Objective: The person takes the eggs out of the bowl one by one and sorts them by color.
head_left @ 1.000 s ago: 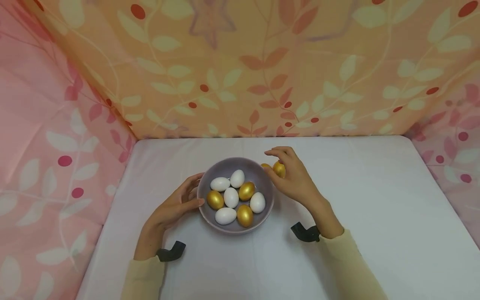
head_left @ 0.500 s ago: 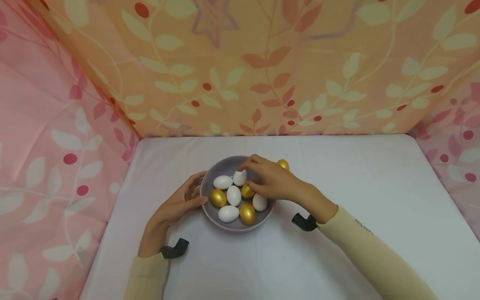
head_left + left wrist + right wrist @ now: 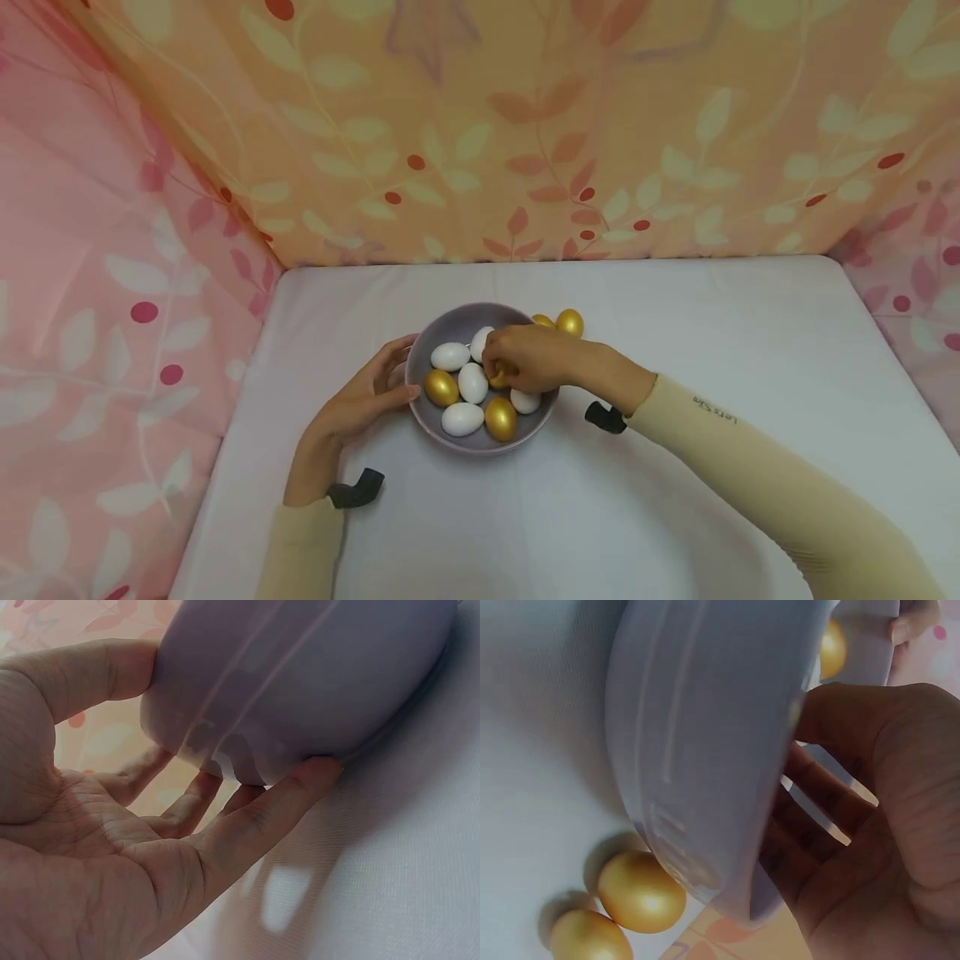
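Observation:
A lavender bowl (image 3: 447, 327) stands on the white table, holding several white eggs (image 3: 462, 419) and some gold eggs (image 3: 441, 388). My left hand (image 3: 352, 408) holds the bowl's left side, thumb at the rim and fingers (image 3: 247, 829) against the outer wall. Reaching over the right rim, my right hand (image 3: 536, 357) has its curled fingers around a gold egg (image 3: 498, 380) inside the bowl, which they partly cover. In the right wrist view the bowl wall (image 3: 697, 735) hides the fingertips.
Two more gold eggs (image 3: 570, 323) lie on the table (image 3: 712, 333) just behind the bowl's right side. Patterned cloth (image 3: 465, 167) hangs behind the table, and pink cloth (image 3: 90, 333) at the left. A black curved piece (image 3: 358, 490) is at the left wrist.
My right hand has moved left from the gold eggs behind the bowl to inside it, and its fingers have closed around a gold egg. My left hand still holds the bowl.

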Motion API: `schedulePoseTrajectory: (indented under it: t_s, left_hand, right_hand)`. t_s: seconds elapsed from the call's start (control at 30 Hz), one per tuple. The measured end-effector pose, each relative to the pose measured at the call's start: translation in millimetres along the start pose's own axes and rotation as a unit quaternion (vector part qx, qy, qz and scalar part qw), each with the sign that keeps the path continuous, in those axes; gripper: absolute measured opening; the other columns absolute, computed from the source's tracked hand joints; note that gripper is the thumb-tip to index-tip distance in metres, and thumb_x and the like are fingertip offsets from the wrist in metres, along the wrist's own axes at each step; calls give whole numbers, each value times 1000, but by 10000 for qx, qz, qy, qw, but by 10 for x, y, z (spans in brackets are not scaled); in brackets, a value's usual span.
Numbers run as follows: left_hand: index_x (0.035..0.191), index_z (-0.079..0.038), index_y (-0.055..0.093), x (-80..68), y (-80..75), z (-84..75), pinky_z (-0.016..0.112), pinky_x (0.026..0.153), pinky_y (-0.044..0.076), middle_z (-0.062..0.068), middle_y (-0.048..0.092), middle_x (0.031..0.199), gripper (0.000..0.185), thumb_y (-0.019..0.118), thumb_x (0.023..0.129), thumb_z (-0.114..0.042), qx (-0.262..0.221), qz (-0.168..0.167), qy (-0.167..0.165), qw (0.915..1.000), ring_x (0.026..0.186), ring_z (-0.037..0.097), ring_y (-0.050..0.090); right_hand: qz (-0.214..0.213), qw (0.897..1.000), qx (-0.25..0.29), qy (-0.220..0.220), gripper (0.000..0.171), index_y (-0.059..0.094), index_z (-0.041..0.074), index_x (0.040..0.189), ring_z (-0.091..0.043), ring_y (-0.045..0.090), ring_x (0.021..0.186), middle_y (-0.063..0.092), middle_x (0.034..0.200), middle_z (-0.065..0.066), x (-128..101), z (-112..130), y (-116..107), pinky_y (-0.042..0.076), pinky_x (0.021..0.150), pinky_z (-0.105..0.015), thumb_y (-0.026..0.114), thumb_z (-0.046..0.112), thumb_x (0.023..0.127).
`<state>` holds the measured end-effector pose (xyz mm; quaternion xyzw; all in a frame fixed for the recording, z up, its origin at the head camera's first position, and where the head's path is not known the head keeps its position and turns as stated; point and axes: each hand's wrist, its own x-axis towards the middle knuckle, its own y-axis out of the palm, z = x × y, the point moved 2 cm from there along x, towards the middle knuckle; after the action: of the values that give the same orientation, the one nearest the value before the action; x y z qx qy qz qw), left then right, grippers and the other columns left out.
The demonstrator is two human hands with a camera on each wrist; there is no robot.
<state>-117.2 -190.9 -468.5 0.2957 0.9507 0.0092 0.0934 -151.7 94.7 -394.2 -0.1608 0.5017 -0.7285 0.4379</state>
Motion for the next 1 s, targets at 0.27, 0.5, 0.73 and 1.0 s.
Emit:
schedulePoseTrajectory:
  t_s: [0.27, 0.5, 0.73, 1.0]
  left_hand:
    - [165, -27, 30, 97, 8, -45, 30, 105, 54, 8, 32, 170, 80, 69, 98, -5, -46, 43, -86, 9999, 159, 39, 31]
    - [165, -25, 29, -15, -21, -31, 29, 104, 54, 10, 31, 170, 80, 69, 99, -6, -68, -52, -62, 9999, 159, 40, 29]
    - [166, -25, 28, -22, -32, -26, 29, 104, 54, 12, 30, 170, 80, 69, 100, -6, -70, -66, -67, 9999, 158, 41, 31]
    - [166, -24, 27, -7, -13, -32, 30, 103, 54, 14, 28, 171, 81, 69, 99, -7, -79, -36, -53, 9999, 158, 42, 30]
  right_hand:
    - [342, 9990, -151, 256, 32, 76, 14, 115, -18, 60, 102, 69, 114, -5, -42, 15, -85, 52, 97, -36, 68, -5, 91]
    - [443, 9984, -238, 247, 24, 76, 13, 114, -18, 60, 99, 70, 111, -7, 59, 35, -50, 52, 95, -36, 72, 1, 94]
    - [528, 9978, -153, 382, 25, 75, 11, 113, -18, 60, 96, 72, 108, -5, 89, 43, -61, 53, 93, -35, 71, -1, 92]
    - [682, 9964, -201, 467, 25, 71, 14, 115, -17, 55, 92, 67, 105, -4, 99, 22, -27, 48, 86, -32, 71, 2, 92]
